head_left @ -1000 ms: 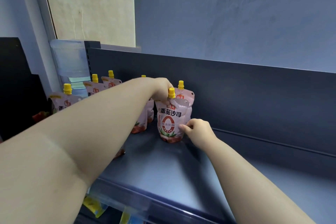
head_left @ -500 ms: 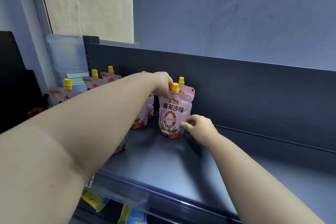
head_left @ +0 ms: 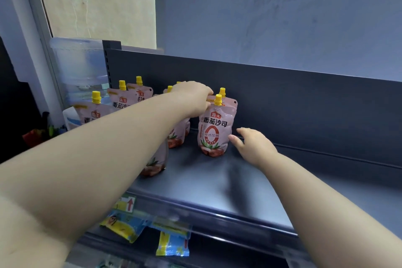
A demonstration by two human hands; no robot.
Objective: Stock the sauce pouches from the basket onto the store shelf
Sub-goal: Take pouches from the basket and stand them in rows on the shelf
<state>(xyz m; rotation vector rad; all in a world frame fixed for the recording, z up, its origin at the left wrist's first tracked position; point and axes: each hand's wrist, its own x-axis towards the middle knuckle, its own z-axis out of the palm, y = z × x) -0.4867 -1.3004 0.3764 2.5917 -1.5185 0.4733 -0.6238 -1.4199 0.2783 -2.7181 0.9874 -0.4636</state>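
Sauce pouch (head_left: 214, 130): upright on the shelf (head_left: 217, 183), frame centre.
My left hand (head_left: 193, 98): fingers pinch its top edge beside the yellow cap (head_left: 218, 99).
My right hand (head_left: 253, 144): fingers loosely spread, just right of the pouch.
Other pouches (head_left: 121, 104): standing centre left.

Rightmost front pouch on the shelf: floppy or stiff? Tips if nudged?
Probably soft: the pouch has a bulged, creased film body, so it should dent under a squeeze. It stands upright on a rounded base with the cap up high, so a sideways push likely tips it. The left hand holding only its top corner suggests it is light.
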